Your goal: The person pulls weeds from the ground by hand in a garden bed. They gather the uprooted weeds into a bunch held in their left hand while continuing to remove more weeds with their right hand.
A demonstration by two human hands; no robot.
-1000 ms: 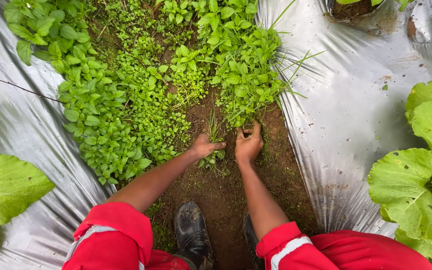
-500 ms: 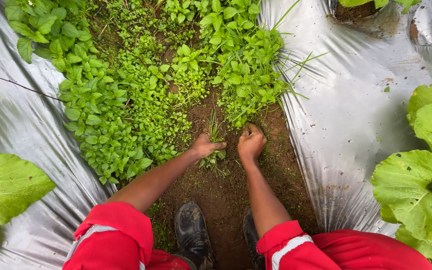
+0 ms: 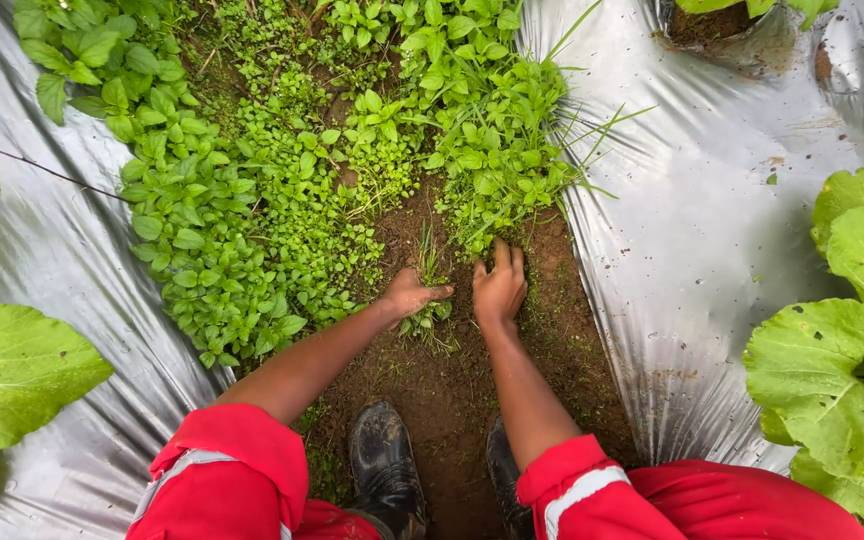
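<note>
My left hand point(image 3: 409, 293) is closed around a small bunch of pulled weeds point(image 3: 428, 312) whose grassy blades stick up above my fist and whose roots hang below. My right hand point(image 3: 498, 286) lies just to its right, fingers stretched forward and apart, tips touching the edge of the weed patch point(image 3: 472, 190) on the brown soil point(image 3: 432, 380). A dense carpet of low green weeds point(image 3: 252, 220) fills the furrow ahead and to the left of both hands.
Silver plastic mulch covers the beds on the left point(image 3: 42, 250) and right point(image 3: 692, 230). Broad-leaved crop plants stand at the left edge point(image 3: 7, 370) and right edge point(image 3: 842, 340). My dark boots point(image 3: 384, 465) stand on the soil between my red-trousered knees point(image 3: 232, 470).
My right hand, fisted half a second ago, has opened and stretched its fingers forward into the weeds. My left hand keeps its hold on the bunch and has not moved.
</note>
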